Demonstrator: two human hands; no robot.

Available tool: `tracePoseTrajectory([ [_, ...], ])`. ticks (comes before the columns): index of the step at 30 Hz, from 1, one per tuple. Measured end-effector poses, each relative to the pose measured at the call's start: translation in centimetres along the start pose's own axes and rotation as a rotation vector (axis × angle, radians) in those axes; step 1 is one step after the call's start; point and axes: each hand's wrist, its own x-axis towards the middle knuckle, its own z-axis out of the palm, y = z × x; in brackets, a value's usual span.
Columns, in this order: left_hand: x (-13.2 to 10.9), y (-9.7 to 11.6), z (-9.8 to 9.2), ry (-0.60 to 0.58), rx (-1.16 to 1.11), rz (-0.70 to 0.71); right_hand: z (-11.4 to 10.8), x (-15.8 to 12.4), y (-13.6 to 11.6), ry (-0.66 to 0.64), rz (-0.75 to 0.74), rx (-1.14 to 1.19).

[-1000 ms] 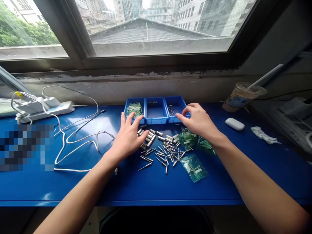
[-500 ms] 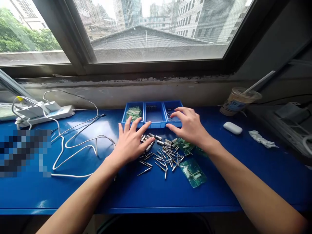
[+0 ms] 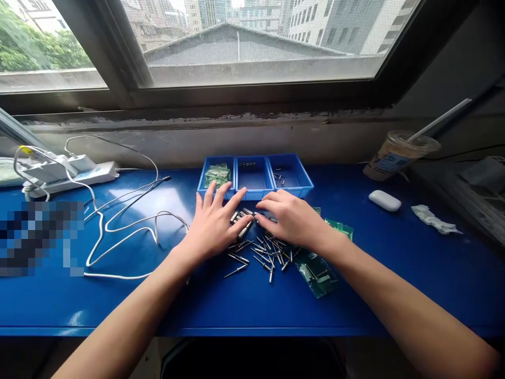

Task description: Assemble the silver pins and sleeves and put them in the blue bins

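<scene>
Blue tbl (image 3: 236, 316): R hand (image 3: 295, 218) over metal pcs (image 3: 248, 211), L hand (image 3: 209, 227) spread.

Short silver metal cylinders (image 3: 248, 211), loose on bench (image 3: 252, 310), partly hidden. Thin metal pins (image 3: 269, 253), loose pile nearer front edge, pointing all ways. Three open blue bins (image 3: 252, 195) side by side behind: packets (image 3: 218, 175) left, small rings (image 3: 248, 163) at back of middle, few loose pins (image 3: 280, 181) right.

Cables (image 3: 101, 230) sprawl left — a cup (image 3: 389, 162) stands right.
</scene>
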Motion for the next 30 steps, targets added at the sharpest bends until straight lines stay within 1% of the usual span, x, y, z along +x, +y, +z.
tracePoseTrajectory([
  [2,0.0,0.2,-0.1,-0.01,-0.005,-0.008,0.5,-0.1,-0.4,-0.062,0.02,-0.023],
  [5,-0.1,0.5,-0.1,-0.002,0.003,-0.01,0.9,-0.1,-0.7,-0.094,0.051,-0.035],
  [10,-0.4,0.9,-0.2,0.106,0.01,0.013,1.2,0.1,-1.1,-0.086,0.124,-0.04],
  [14,-0.5,0.9,0.0,0.178,-0.031,0.058,1.4,0.2,-1.5,-0.084,0.137,-0.052],
  [18,-0.5,0.8,-0.1,0.224,-0.072,0.085,1.4,0.2,-1.6,-0.091,0.153,-0.055],
  [24,-0.5,0.8,-0.4,0.25,-0.11,0.095,1.5,0.2,-1.3,-0.124,0.102,-0.091],
  [28,-0.5,0.8,-0.5,0.266,-0.116,0.091,1.7,0.1,-1.0,-0.121,0.061,-0.135],
  [30,-0.4,0.8,-0.7,0.281,-0.115,0.088,1.5,0.1,-0.9,-0.113,0.052,-0.104],
])
